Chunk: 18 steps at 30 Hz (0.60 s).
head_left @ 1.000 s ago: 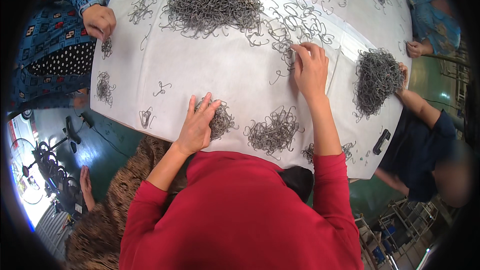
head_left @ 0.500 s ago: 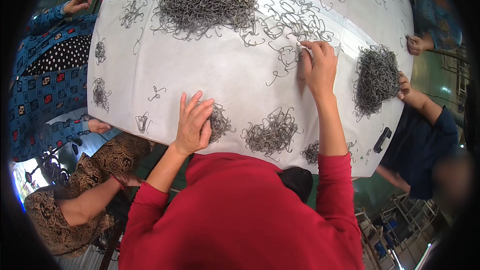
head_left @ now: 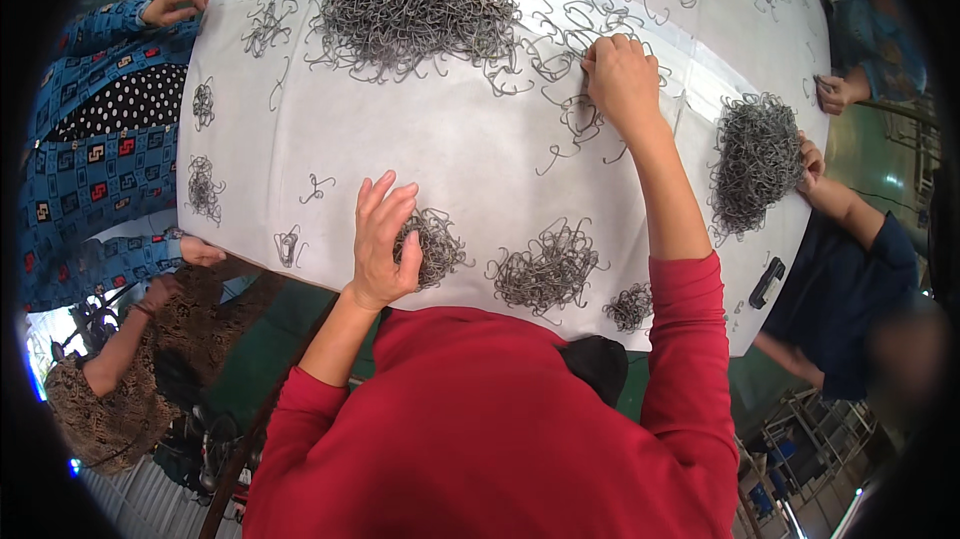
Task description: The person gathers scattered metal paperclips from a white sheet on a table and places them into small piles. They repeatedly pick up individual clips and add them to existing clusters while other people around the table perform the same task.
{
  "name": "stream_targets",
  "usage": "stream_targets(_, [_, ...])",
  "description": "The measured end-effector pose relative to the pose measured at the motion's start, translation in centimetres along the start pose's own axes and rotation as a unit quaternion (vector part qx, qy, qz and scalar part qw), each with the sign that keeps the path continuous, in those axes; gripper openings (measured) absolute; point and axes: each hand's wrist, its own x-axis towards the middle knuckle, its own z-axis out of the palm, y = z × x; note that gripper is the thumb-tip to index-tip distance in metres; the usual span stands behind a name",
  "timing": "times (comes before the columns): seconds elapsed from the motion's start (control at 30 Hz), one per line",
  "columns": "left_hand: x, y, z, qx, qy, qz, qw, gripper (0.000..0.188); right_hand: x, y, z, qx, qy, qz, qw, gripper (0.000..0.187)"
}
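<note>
- Has loose wire hooks (head_left: pixel 552 67) scattered over the white-covered bench (head_left: pixel 400 139), just right of a large hook heap (head_left: pixel 415 4).
- Holds the right hand (head_left: pixel 628 84) over these hooks, with grip bunched and fingers curled downward; cannot tell whether pinching one.
- Holds the left hand (head_left: pixel 380 249) just beside a small hook pile (head_left: pixel 437 251), with grip spread and thumb apart; cannot tell whether touching.
- Shows, right of that, a wider hook pile (head_left: pixel 545 267) and a compact hook clump (head_left: pixel 630 306).
- Has, farther right, a dense hook mound (head_left: pixel 757 164) with a co-worker's hand (head_left: pixel 812 161) at its edge, and a black oblong object (head_left: pixel 767 282) nearer the front.
</note>
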Motion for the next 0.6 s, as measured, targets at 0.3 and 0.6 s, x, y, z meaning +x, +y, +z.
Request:
stream_targets(0.3, [0.7, 0.6, -0.4, -0.01, 0.038, -0.01, 0.999, 0.05, -2.7, 0.9, -4.1, 0.123, 0.057, 0.038, 0.99, 0.01])
stream_targets(0.6, [0.4, 1.4, -0.3, -0.013, 0.04, -0.022, 0.999, 0.044, -13.5, 1.0, -7.6, 0.447, -0.21, 0.097, 0.864, 0.012])
